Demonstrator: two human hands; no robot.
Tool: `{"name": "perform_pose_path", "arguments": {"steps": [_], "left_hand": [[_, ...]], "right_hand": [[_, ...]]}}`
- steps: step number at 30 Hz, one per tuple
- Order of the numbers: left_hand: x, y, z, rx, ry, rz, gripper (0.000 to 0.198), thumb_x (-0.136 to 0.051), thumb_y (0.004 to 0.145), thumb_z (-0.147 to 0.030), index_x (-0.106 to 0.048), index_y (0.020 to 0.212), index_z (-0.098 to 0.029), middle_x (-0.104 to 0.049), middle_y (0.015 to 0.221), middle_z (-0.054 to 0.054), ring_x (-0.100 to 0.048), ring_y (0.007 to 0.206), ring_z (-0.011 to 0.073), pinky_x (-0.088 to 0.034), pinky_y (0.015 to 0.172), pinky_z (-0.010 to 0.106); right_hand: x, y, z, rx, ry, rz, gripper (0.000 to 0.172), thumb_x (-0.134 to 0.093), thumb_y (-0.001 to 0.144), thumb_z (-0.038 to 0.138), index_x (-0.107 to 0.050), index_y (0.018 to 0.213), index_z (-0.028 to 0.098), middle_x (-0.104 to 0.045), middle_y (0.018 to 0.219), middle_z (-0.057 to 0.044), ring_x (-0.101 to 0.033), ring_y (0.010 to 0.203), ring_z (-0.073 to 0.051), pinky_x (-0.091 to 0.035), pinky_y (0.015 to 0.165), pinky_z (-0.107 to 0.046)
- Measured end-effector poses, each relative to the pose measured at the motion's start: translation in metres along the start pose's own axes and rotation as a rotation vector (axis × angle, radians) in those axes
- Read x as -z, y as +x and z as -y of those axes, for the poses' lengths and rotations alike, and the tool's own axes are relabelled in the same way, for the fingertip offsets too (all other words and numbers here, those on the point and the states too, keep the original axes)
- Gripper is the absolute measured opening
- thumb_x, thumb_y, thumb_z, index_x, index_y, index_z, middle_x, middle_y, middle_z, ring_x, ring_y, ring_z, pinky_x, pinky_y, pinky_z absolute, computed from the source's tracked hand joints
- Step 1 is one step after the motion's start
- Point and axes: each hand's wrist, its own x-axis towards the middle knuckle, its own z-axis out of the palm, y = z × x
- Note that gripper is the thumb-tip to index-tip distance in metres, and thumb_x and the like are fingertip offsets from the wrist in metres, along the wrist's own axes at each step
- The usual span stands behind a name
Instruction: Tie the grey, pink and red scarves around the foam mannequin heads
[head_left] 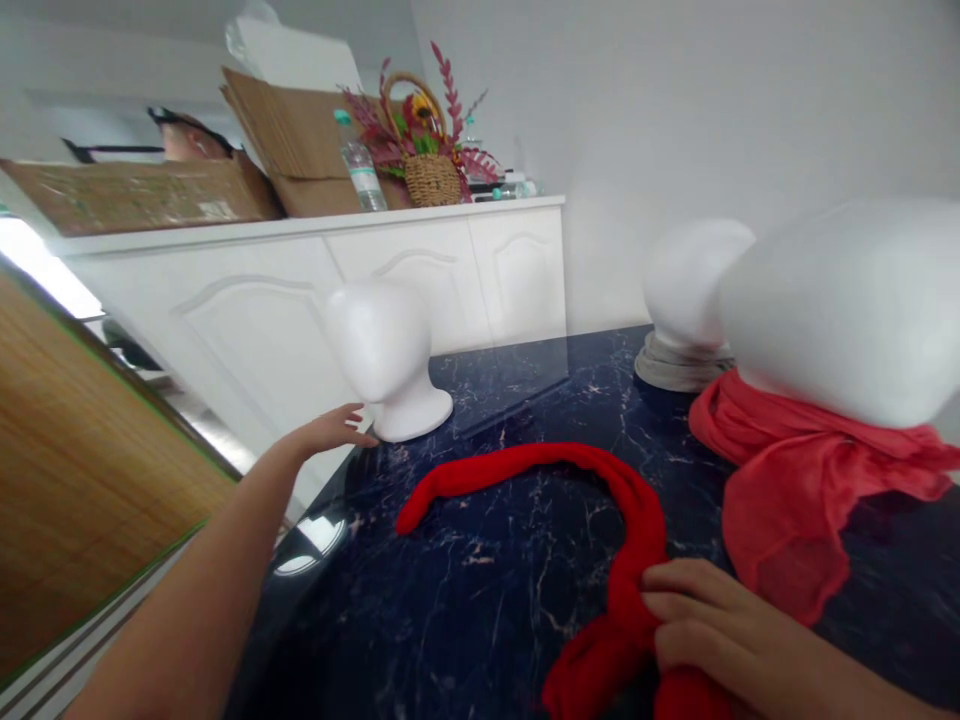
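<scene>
A red scarf [585,500] lies in a long curve on the dark marble table [487,590]. My right hand [712,630] rests on its bunched end at the bottom, fingers curled and pressing the cloth. My left hand [334,428] reaches out, fingers open, just short of a bare white foam head [390,360] at the table's far left corner. A large white foam head [847,300] at the right wears a lighter red scarf [795,480]. Behind it stands a third foam head [690,280] with a grey cloth [675,368] round its base.
A white sideboard [375,270] runs along the wall behind, carrying cardboard boxes [150,190], a water bottle [360,165] and a wicker basket of flowers [427,150]. A wooden panel [75,470] stands at the left beside the table's edge.
</scene>
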Motion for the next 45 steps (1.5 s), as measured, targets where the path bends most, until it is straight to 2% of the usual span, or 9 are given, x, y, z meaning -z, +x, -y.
{"name": "perform_pose_path", "arguments": {"steps": [5,10,13,18,26,31,36,40,45], "left_hand": [[-0.024,-0.094,-0.051,0.030,0.075,0.018,0.031,-0.075,0.072,-0.048,-0.070,0.084,-0.021,-0.073,0.081,0.002,-0.067,0.082,0.0257,-0.054,0.086,0.043],[-0.118,-0.223,-0.143,-0.042,-0.433,0.491,0.043,-0.056,0.091,-0.052,-0.066,0.125,-0.026,-0.062,0.137,0.008,-0.053,0.129,0.0299,-0.036,0.114,0.049],[-0.168,-0.268,-0.179,-0.009,-0.791,0.619,0.062,-0.065,0.084,-0.057,-0.060,0.133,-0.020,-0.060,0.139,0.012,-0.053,0.130,0.0325,-0.036,0.114,0.048],[-0.197,-0.287,-0.191,0.181,-0.956,0.319,0.052,-0.076,0.078,-0.046,-0.067,0.121,-0.019,-0.072,0.116,0.009,-0.065,0.110,0.0276,-0.047,0.099,0.038],[-0.189,-0.317,-0.189,0.103,-0.962,0.037,0.031,-0.072,0.081,-0.045,-0.072,0.078,-0.014,-0.072,0.078,0.004,-0.062,0.078,0.0156,-0.048,0.079,0.024],[-0.192,-0.336,-0.190,0.157,-1.063,0.006,0.040,-0.077,0.076,-0.047,-0.071,0.100,-0.015,-0.069,0.074,0.002,-0.060,0.068,0.0144,-0.049,0.070,0.024],[-0.183,-0.348,-0.192,0.293,-1.171,-0.002,0.060,-0.081,0.073,-0.042,-0.061,0.125,-0.019,-0.070,0.083,0.003,-0.057,0.058,0.0100,-0.046,0.060,0.020],[-0.172,-0.347,-0.190,0.333,-1.201,-0.136,0.066,-0.081,0.074,-0.040,-0.058,0.132,-0.019,-0.057,0.057,-0.005,-0.046,0.047,0.0060,-0.038,0.051,0.016],[-0.170,-0.338,-0.182,0.332,-1.258,-0.193,0.065,-0.081,0.074,-0.037,-0.059,0.132,-0.020,-0.055,0.054,-0.006,-0.047,0.049,0.0067,-0.041,0.053,0.015]], "right_hand": [[0.018,0.000,0.020,-0.177,0.336,-0.070,0.039,-0.049,0.079,0.001,-0.058,0.108,0.025,-0.064,0.122,-0.005,-0.051,0.129,-0.019,-0.045,0.105,-0.032],[0.002,0.023,0.037,-0.251,0.722,-0.225,0.028,-0.048,0.083,0.001,-0.055,0.100,0.023,-0.061,0.102,0.000,-0.057,0.096,-0.015,-0.045,0.089,-0.027],[-0.012,0.045,0.052,-0.261,0.882,-0.258,0.025,-0.050,0.083,0.004,-0.054,0.100,0.022,-0.059,0.097,0.001,-0.055,0.090,-0.014,-0.043,0.084,-0.027],[-0.025,0.076,0.068,-0.280,1.224,-0.217,0.020,-0.055,0.080,0.007,-0.055,0.094,0.021,-0.062,0.090,0.003,-0.060,0.083,-0.013,-0.046,0.079,-0.026],[-0.021,0.123,0.064,-0.772,1.960,-0.306,0.024,-0.042,0.079,0.001,-0.046,0.094,0.018,-0.067,0.083,-0.007,-0.071,0.073,-0.018,-0.058,0.055,-0.025],[-0.004,0.177,0.046,-0.825,1.943,-0.463,0.008,-0.045,0.097,0.010,-0.047,0.096,0.017,-0.063,0.081,-0.006,-0.066,0.061,-0.010,-0.057,0.050,-0.015],[0.002,0.219,0.019,-0.805,1.844,-0.407,0.021,-0.037,0.099,0.002,-0.047,0.087,0.016,-0.053,0.064,0.003,-0.040,0.036,-0.001,-0.032,0.029,-0.006],[-0.008,0.223,0.009,-0.779,1.722,-0.274,0.020,-0.040,0.098,0.003,-0.051,0.088,0.016,-0.058,0.062,0.001,-0.053,0.043,-0.006,-0.044,0.038,-0.010],[-0.023,0.189,0.003,-0.765,1.535,-0.017,0.005,-0.053,0.095,0.011,-0.057,0.094,0.014,-0.072,0.077,-0.010,-0.071,0.064,-0.018,-0.058,0.060,-0.026]]}}
